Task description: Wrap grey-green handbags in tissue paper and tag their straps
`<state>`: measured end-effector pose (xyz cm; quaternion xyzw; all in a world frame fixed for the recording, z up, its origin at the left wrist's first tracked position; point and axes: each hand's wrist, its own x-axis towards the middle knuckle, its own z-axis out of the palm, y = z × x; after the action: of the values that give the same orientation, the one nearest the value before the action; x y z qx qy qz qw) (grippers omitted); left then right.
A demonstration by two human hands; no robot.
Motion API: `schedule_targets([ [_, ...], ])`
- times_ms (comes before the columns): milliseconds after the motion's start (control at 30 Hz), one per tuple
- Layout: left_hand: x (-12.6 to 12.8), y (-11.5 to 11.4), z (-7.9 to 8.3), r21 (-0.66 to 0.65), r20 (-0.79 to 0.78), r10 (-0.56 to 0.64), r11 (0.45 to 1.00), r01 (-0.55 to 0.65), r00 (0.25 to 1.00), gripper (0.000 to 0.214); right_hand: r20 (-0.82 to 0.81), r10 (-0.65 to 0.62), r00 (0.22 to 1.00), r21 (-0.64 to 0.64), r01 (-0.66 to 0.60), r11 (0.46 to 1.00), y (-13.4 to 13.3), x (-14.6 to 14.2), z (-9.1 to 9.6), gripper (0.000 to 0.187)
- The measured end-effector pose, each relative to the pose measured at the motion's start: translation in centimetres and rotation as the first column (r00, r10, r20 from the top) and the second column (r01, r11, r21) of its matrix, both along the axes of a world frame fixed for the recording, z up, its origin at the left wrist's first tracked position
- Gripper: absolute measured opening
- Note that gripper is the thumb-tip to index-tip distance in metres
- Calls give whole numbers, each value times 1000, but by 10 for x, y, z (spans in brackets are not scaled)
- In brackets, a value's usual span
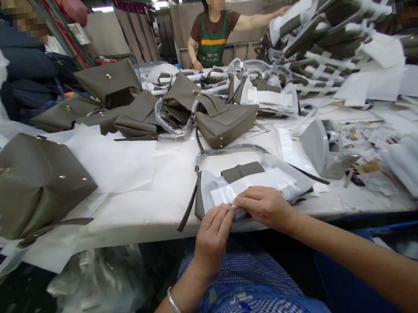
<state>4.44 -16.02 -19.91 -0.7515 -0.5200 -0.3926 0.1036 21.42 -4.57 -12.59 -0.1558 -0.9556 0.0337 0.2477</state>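
Observation:
An olive-grey handbag (242, 171) lies on the worktable right in front of me, partly covered by white wrapping paper (267, 178). Its handle (238, 148) is wrapped in clear plastic, and a loose strap (190, 208) hangs over the near edge. My left hand (215, 230) is closed, its fingertips pinching the near edge of the wrapping paper. Beside it, almost touching, my right hand (264, 205) pinches the same edge with thumb and forefinger. The fingers hide exactly what lies between them.
Several unwrapped olive handbags (224, 122) lie beyond, and another handbag (40, 184) stands at left by white paper sheets (112, 159). A tape dispenser (322, 147) is on the right, near scattered small tags (369, 137). A co-worker (213, 31) stands across, reaching toward stacked wrapped bags (331, 39).

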Motion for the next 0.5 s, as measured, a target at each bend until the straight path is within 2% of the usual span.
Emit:
schedule_targets([
  [133,-1,0,-1,-15,50,20,1000,-19,999,28,76,-38,996,-175,51,983,4,-8,4,18],
  [300,1,-1,0,-49,58,43,998,-40,997,23,160,-113,981,-353,164,921,10,-16,12,9],
  [400,0,-1,-1,-22,45,58,998,-57,997,21,255,-142,956,-394,237,888,15,-22,20,10],
  [500,-3,-1,-2,25,8,46,999,-46,999,22,333,-134,933,-387,265,883,18,-27,25,8],
])
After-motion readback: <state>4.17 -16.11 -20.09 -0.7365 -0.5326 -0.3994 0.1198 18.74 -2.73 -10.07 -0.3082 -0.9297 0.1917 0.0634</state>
